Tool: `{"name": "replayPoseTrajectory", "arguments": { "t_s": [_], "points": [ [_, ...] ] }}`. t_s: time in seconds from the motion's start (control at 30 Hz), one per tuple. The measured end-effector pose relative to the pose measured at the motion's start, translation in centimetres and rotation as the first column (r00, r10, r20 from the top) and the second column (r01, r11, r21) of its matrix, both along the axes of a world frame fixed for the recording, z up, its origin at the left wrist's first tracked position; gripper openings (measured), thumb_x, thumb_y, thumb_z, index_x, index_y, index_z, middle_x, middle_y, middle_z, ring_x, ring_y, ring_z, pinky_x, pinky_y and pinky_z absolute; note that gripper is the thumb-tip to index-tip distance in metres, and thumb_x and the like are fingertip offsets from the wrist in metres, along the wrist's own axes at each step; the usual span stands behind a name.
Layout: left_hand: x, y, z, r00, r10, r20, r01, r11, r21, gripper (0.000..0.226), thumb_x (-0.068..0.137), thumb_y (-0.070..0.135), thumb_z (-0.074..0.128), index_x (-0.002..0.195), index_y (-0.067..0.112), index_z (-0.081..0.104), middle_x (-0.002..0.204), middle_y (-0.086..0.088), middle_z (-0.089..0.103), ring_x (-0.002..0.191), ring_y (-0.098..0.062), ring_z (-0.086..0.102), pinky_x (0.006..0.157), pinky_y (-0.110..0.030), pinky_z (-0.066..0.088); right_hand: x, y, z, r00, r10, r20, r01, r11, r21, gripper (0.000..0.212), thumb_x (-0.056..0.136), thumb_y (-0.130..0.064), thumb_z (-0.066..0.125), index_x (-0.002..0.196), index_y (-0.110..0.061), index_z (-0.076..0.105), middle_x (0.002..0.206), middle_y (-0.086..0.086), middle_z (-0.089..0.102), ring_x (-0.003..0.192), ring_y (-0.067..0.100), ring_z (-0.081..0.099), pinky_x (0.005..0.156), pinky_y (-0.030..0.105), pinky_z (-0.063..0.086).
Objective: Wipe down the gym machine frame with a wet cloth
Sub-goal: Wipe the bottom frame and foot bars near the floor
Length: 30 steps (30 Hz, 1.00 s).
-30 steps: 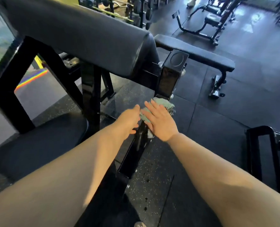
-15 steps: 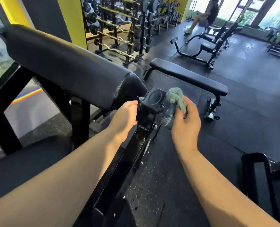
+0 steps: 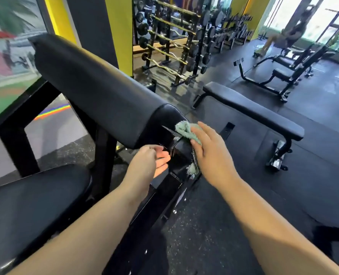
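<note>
Right hand [image 3: 212, 155], fingers flat, presses a green cloth [image 3: 184, 130] against the frame [image 3: 179, 153] beside the pad [image 3: 105, 96], left hand [image 3: 146, 165] loosely curled and empty nearby (wiping seems midway, lower beams likely left).

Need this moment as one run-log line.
step: wipe | right hand: flat, pressing green cloth on frame at pad end | left hand: relaxed beside frame, holding nothing

The left hand [image 3: 148, 163] and right hand [image 3: 210, 155] are bare; the left forearm [image 3: 97, 221] and right forearm [image 3: 267, 219] are likewise uncovered, from wrist to the view's lower edge.
</note>
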State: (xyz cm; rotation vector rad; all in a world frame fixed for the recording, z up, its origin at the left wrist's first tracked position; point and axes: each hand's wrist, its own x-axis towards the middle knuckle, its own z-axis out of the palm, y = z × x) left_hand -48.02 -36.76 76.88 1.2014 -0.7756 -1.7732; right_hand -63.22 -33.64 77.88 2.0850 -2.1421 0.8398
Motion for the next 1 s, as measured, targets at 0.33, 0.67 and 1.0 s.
{"name": "replayPoseTrajectory", "arguments": {
  "t_s": [0.33, 0.67, 1.0],
  "points": [
    [-1.5, -0.7, -0.6, 0.963, 0.04, 0.268, 0.013, 0.981, -0.193, 0.033, 0.088, 0.0, 0.03, 0.08, 0.017, 0.058, 0.077, 0.0, 0.059, 0.077, -0.014, 0.056, 0.076, -0.03, 0.048, -1.2, -5.3, 3.7, 0.979, 0.145, 0.144, -0.186, 0.923, 0.338, 0.03, 0.098, -0.039, 0.046, 0.108, -0.02, 0.067, 0.102, -0.007, 0.062, 0.1, 0.013, 0.054, 0.079, 0.025, 0.037],
    [-1.8, -0.9, -0.6, 0.956, 0.096, 0.276, -0.048, 0.983, -0.177, 0.031, 0.088, -0.002, 0.029, 0.08, 0.014, 0.054, 0.079, -0.004, 0.061, 0.076, -0.019, 0.06, 0.078, -0.035, 0.05, -2.0, -2.3, 0.9, 0.936, 0.322, -0.139, -0.335, 0.938, -0.083, 0.039, 0.094, -0.036, 0.041, 0.114, -0.018, 0.068, 0.121, 0.0, 0.063, 0.111, 0.024, 0.056, 0.1, 0.019, 0.029],
    [-0.8, -0.9, -1.9, 0.923, 0.118, 0.367, -0.057, 0.983, -0.173, 0.031, 0.091, 0.005, 0.032, 0.083, 0.022, 0.056, 0.1, -0.004, 0.065, 0.095, -0.02, 0.06, 0.08, -0.035, 0.05, 0.1, -11.2, 5.6, 0.862, 0.365, -0.35, -0.172, 0.863, 0.475, 0.033, 0.093, -0.035, 0.057, 0.118, -0.014, 0.063, 0.119, 0.005, 0.063, 0.112, 0.023, 0.054, 0.089, 0.028, 0.039]
  ]
}}
